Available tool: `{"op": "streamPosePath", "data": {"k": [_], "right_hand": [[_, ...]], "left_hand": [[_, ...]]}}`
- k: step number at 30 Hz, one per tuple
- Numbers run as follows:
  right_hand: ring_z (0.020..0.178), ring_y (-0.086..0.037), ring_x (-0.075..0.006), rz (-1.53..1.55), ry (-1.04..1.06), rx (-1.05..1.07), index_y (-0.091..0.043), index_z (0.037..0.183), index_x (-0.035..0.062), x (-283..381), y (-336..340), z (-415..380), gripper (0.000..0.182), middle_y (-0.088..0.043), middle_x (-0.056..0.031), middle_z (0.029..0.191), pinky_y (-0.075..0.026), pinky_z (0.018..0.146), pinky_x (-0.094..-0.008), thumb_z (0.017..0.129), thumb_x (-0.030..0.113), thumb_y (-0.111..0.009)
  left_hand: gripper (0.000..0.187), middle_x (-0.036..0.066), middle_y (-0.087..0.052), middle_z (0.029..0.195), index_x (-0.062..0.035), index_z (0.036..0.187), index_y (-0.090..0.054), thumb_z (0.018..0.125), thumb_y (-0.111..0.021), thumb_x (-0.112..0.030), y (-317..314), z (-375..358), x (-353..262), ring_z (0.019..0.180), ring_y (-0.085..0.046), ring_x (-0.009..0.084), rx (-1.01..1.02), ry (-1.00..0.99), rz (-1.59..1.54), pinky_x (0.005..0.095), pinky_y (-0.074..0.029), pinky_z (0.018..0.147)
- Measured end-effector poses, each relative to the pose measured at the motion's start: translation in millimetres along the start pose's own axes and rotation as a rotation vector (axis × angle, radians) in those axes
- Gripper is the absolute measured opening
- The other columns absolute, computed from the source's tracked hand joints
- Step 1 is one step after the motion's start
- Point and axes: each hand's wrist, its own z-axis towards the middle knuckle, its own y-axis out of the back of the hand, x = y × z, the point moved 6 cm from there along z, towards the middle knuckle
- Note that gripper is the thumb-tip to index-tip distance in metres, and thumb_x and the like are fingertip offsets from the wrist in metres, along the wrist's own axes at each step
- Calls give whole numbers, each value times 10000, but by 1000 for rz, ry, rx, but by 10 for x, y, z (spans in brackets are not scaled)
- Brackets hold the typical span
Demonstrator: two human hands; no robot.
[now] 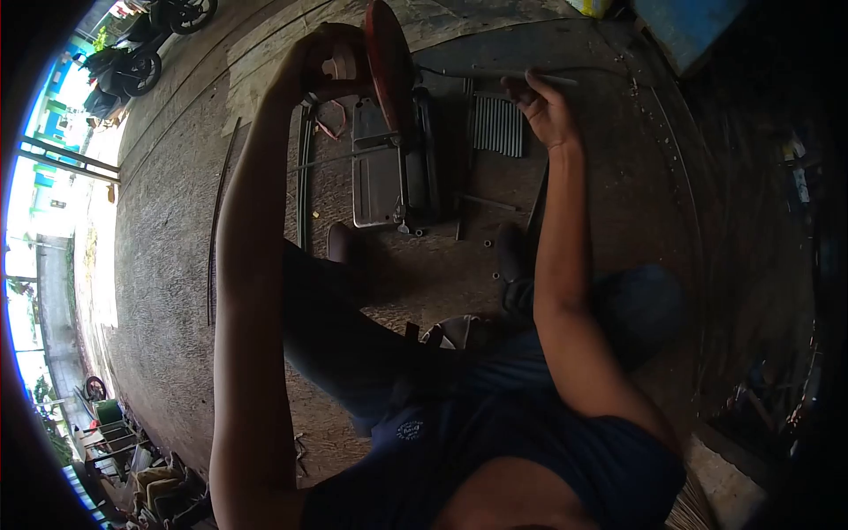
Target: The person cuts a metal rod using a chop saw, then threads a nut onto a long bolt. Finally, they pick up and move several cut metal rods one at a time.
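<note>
L hand (322,62) is at red-guarded cut-off saw (389,71) on floor (177,238), grip too dark to tell, & R hand (549,115) is loosely spread, no obj. evident, nr metal rods (499,125); if L hand slips, saw may drop, &, if unclamped, thin rod (336,161) may kick twd boots (343,243).

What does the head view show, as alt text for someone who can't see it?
A person's left hand is at the raised red part of a machine on the floor, likely a cut-off saw. Their right hand is open near a row of grey bars; motorcycles stand at upper left.
</note>
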Motion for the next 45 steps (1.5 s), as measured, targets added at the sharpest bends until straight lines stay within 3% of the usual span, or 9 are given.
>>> {"op": "streamPosePath", "data": {"k": [4,5,9,12,22,27,33,40,45], "right_hand": [[1032,-651,-340,347,-23,-173,-558,1056,-83,-140,182,-74,230,-638,-235,1033,-532,956,-443,880,53,-616],[1059,-635,-348,438,-38,-220,-506,1105,-109,-157,160,-124,272,-618,-261,1073,-513,990,-452,905,57,-585],[1091,-614,-361,591,-20,-252,-447,1136,-131,-252,182,-174,299,-575,-301,1130,-493,1032,-500,929,55,-556],[1085,-618,-356,591,43,-248,-460,1118,-116,-319,241,-171,265,-590,-285,1089,-515,998,-518,927,40,-559],[1018,-655,-343,764,-27,-284,-498,1124,-82,-342,-51,-250,254,-622,-239,1060,-558,943,-478,913,35,-579],[1000,-665,-332,262,68,-241,-539,1095,-54,-294,-137,-271,234,-625,-187,1083,-530,966,-448,901,61,-604],[1014,-652,-313,158,-48,-358,-584,1030,-51,-967,86,-303,184,-607,-149,1061,-534,961,-412,889,67,-597],[928,-648,-400,333,-249,-642,-529,1006,-127,-1738,771,-659,235,-563,-238,1106,-597,883,-399,912,71,-443],[970,-649,-356,476,-322,-641,-498,1025,-139,-2174,1204,-921,173,-552,-295,1093,-619,818,-335,879,-54,-530]], "left_hand": [[476,61,-630,1049,-56,1137,-623,904,-572,-468,286,-25,64,907,-608,168,-288,-28,201,329,-495,764],[450,70,-659,861,21,956,-697,858,-647,-415,171,-237,-61,749,-594,151,-398,-88,238,266,-464,674],[466,42,-639,781,47,904,-699,872,-645,-415,-63,-714,-259,724,-552,125,-433,-167,305,271,-438,648],[447,26,-655,840,-29,1006,-700,875,-645,-452,-162,-893,-395,785,-595,103,-305,-159,442,241,-453,699],[411,112,-709,957,4,1026,-705,888,-656,-381,-389,-1005,-513,905,-646,173,-463,-179,837,315,-480,803],[478,148,-721,919,6,1030,-706,828,-695,-427,-223,-934,-413,878,-692,223,-395,-164,670,333,-518,779],[494,158,-718,937,-8,1034,-709,833,-680,-459,-153,-847,-352,881,-696,245,-444,-264,842,351,-518,802],[660,179,-707,929,-38,1029,-710,823,-565,-647,-209,-818,-437,881,-687,312,-499,-70,981,400,-507,787],[635,166,-687,868,-11,985,-701,837,-550,-610,1,-548,-337,866,-662,273,-430,-43,948,392,-493,763]]}}
